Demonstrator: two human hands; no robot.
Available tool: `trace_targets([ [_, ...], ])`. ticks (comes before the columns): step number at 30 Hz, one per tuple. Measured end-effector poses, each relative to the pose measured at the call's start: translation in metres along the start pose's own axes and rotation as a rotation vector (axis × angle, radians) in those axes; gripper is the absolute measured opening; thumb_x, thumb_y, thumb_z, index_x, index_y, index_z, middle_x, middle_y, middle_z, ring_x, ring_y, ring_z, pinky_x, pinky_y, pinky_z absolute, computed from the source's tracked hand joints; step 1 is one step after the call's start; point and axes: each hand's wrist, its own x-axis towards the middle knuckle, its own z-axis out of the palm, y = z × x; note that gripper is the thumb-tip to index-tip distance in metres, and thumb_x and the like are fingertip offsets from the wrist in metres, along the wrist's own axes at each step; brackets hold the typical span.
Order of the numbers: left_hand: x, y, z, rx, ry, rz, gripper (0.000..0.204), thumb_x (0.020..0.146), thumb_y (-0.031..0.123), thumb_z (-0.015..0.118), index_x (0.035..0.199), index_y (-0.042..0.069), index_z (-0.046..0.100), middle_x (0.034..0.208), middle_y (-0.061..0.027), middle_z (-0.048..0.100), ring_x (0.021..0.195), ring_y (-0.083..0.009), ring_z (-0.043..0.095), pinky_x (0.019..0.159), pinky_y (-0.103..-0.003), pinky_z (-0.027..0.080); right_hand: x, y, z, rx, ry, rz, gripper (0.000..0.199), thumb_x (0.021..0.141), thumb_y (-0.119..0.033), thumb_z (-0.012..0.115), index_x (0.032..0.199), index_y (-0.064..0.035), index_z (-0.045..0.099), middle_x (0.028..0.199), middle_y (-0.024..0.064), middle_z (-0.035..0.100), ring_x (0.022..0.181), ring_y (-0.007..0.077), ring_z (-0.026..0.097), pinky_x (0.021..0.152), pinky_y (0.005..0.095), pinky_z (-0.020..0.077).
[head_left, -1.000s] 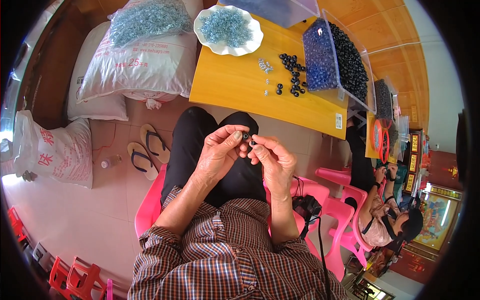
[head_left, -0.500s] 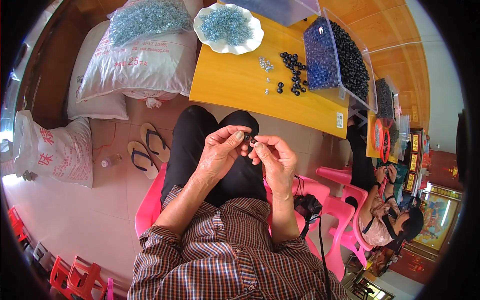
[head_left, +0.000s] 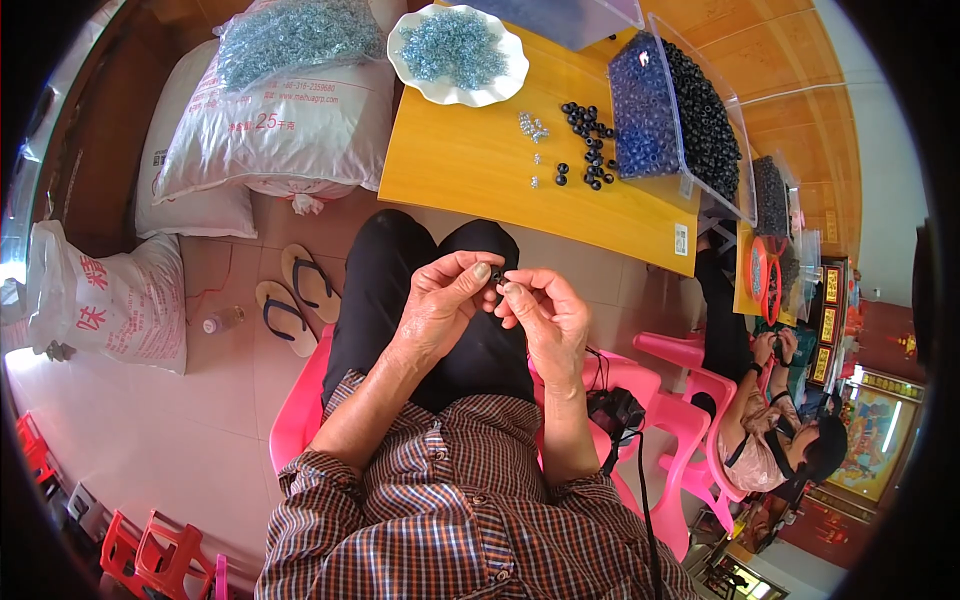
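Above my lap, my left hand (head_left: 440,305) pinches a small round black piece (head_left: 496,273), like a bead or cap, between thumb and forefinger. My right hand (head_left: 550,312) is closed opposite it, its thumb and forefinger pressed at a small dark part against the black piece. The fingers cover most of both parts. On the yellow table (head_left: 450,150) ahead lie loose round black pieces (head_left: 578,120) and a small heap of tiny clear pieces (head_left: 530,125). A white scalloped plate (head_left: 408,82) holds many pale blue-clear bits.
A clear plastic tub (head_left: 690,188) of black and bluish pieces stands on the table. White sacks (head_left: 270,150) and slippers (head_left: 285,318) are at left. Another person (head_left: 765,440) sits at right, beside pink chairs (head_left: 690,420); red stools (head_left: 165,555) stand lower left.
My right fingertips have moved slightly left, bringing the small dark part against the black piece in my left hand. My left hand stays nearly still.
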Motion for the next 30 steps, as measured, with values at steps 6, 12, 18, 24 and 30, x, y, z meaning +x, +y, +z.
trace_targets([
  [6,0.0000,-0.0003,-0.0004,0.008,0.003,-0.001,0.018,0.093,0.010,0.058,0.106,-0.001,0.066,0.084,-0.0046,0.065,0.071,-0.0107,0.059,0.065,-0.025,0.050,0.0005,0.0002,-0.0003,-0.017,0.009,0.001,0.013,0.090,-0.005,0.062,0.100,0.0029,0.062,0.078,0.0053,0.063,0.067,0.0099,0.060,0.058,0.0211,0.0495],
  [12,0.0003,-0.0018,-0.0013,0.031,0.002,0.014,0.018,0.093,0.009,0.059,0.105,-0.001,0.066,0.084,-0.0042,0.065,0.071,-0.0106,0.058,0.065,-0.025,0.049,0.0011,0.0024,-0.0014,-0.024,0.013,0.004,0.013,0.090,-0.006,0.062,0.099,0.0027,0.062,0.077,0.0052,0.063,0.066,0.0098,0.060,0.058,0.0210,0.0495],
  [18,0.0000,-0.0025,-0.0009,0.067,0.014,0.025,0.017,0.092,0.009,0.060,0.105,-0.001,0.067,0.084,-0.0040,0.065,0.071,-0.0106,0.058,0.065,-0.025,0.049,0.0012,0.0022,-0.0030,-0.032,0.013,0.010,0.012,0.089,-0.004,0.063,0.099,0.0030,0.062,0.078,0.0056,0.063,0.067,0.0104,0.060,0.057,0.0212,0.0493],
  [24,-0.0001,-0.0026,-0.0027,0.119,0.002,0.052,0.016,0.092,0.008,0.060,0.103,0.000,0.067,0.087,-0.0047,0.065,0.072,-0.0124,0.061,0.066,-0.027,0.051,0.0017,0.0040,-0.0054,-0.055,0.003,0.005,0.012,0.089,-0.003,0.063,0.099,0.0030,0.062,0.079,0.0058,0.064,0.067,0.0109,0.061,0.057,0.0215,0.0494],
  [30,0.0001,-0.0029,-0.0002,0.138,0.013,0.063,0.016,0.091,0.007,0.060,0.103,0.000,0.068,0.082,-0.0024,0.064,0.071,-0.0099,0.058,0.065,-0.024,0.049,0.0021,0.0032,-0.0039,-0.046,0.008,0.015,0.011,0.088,-0.002,0.063,0.098,0.0029,0.062,0.078,0.0058,0.064,0.067,0.0110,0.061,0.057,0.0216,0.0498],
])
